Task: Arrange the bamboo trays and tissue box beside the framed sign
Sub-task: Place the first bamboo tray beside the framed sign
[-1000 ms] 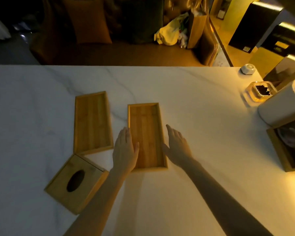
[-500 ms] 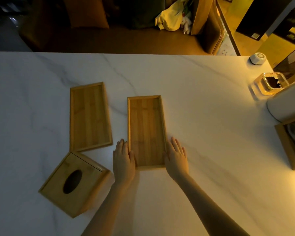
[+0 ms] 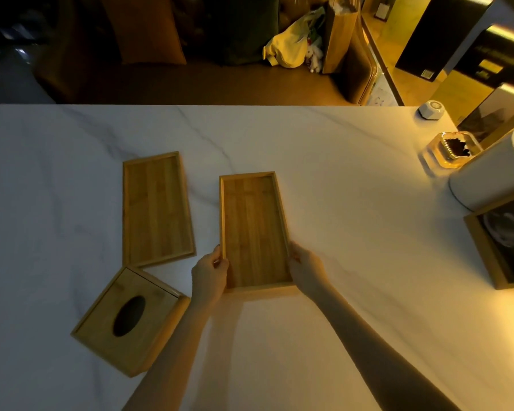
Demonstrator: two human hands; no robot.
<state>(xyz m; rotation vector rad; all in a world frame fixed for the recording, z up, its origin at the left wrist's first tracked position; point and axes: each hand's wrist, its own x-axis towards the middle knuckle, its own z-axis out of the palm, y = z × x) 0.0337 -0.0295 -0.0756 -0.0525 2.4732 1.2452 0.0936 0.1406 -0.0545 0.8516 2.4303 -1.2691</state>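
since the earlier frames both hands have gone from lying flat and open on the desk either side of the tray to curling onto its near end; the tray itself sits in about the same spot.

left hand (image 3: 209, 275) – fingers bent round the left rim of the right-hand bamboo tray (image 3: 254, 229), near its closest corner, thumb on top of the rim. closed on it.

right hand (image 3: 306, 269) – wrapped on the opposite, right rim of the same tray, near the other close corner. closed on it too. cannot tell if the tray is lifted off the surface or resting.

that tray: long, shallow, empty, long axis running away from the person, roughly centre of the white marbled desk (image 3: 353, 179).

second bamboo tray (image 3: 158, 209) – left of the held one, apart from it, a strip of desk between. empty, slightly rotated.

tissue box (image 3: 131, 320) – bamboo, oval slot on top, turned at an angle. sits near left, its far corner close to the second tray's near edge; contact unclear.

framed sign (image 3: 505, 241) – far right edge of desk, wooden frame, dark panel, partly cut off by the view. well apart from both trays and the box.

also right side: white cylinder (image 3: 493, 176) just behind the frame, clear glowing container (image 3: 451, 149) with dark contents, small white hexagonal object (image 3: 431, 109) near the far corner.

light dim, warm yellow from the right.
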